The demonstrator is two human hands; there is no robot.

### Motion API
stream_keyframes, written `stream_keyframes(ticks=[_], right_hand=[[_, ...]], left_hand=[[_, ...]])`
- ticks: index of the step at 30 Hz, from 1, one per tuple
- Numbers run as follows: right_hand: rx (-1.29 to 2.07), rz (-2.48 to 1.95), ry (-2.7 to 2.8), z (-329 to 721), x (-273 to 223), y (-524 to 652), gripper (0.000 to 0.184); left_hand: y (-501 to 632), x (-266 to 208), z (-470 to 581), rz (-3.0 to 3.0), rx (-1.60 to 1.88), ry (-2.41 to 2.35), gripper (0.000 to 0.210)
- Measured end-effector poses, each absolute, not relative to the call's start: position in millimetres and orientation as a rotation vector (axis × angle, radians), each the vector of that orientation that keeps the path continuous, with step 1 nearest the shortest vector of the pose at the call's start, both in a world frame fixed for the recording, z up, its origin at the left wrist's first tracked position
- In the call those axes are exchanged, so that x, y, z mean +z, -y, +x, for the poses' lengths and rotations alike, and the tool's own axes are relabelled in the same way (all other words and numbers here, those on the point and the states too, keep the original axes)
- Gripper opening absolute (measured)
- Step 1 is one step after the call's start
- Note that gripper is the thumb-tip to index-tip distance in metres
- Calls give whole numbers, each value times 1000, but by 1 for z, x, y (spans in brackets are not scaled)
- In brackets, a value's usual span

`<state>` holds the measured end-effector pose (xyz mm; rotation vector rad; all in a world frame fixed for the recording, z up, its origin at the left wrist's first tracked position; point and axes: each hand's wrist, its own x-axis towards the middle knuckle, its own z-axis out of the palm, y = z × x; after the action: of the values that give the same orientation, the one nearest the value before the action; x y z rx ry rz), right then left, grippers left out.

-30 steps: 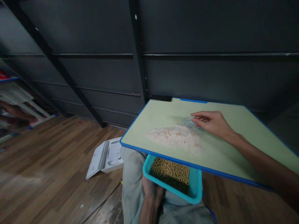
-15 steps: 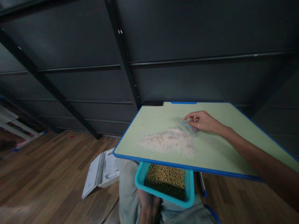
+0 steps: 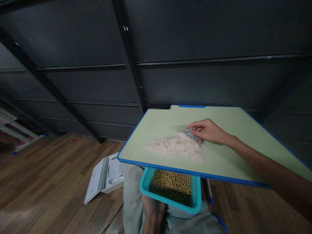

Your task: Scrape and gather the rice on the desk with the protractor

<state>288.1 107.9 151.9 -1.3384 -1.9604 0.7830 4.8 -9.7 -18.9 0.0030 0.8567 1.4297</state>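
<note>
My right hand [image 3: 206, 130] is over the folding table [image 3: 231, 159], fingers pinched on a small clear plastic piece [image 3: 194, 136] with a few coloured marks. The plastic touches the right upper edge of a spread pile of white rice-like grains [image 3: 176, 148], dotted with yellow bits. Below the table's front edge is a turquoise tray [image 3: 170, 204] of tan, bean-like grains [image 3: 174, 182], with darker green ones towards the near side. My left hand [image 3: 154, 208] is at the tray's near left underside and seems to hold it from below; its fingers are hidden.
An open white box [image 3: 113, 175] lies on the wooden floor [image 3: 60, 182] to the left. A dark panelled wall [image 3: 195, 39] rises behind the table. Grey trouser legs [image 3: 133, 198] flank the left arm. A white rack-like frame [image 3: 21, 133] stands at far left.
My right hand has moved a little left, bringing the plastic piece against the grain pile. The tray and left hand look nearly unchanged; the view has shifted slightly.
</note>
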Motion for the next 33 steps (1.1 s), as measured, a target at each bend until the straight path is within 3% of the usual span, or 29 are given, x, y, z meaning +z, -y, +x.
stream_keyframes(ticks=[17, 33], right_hand=[[753, -1213, 1877, 258, 159, -88, 35], [494, -1146, 1916, 247, 160, -79, 29]], left_hand=[[10, -18, 7, -34, 1450, -851, 27], [11, -17, 8, -6, 1454, -816, 32]])
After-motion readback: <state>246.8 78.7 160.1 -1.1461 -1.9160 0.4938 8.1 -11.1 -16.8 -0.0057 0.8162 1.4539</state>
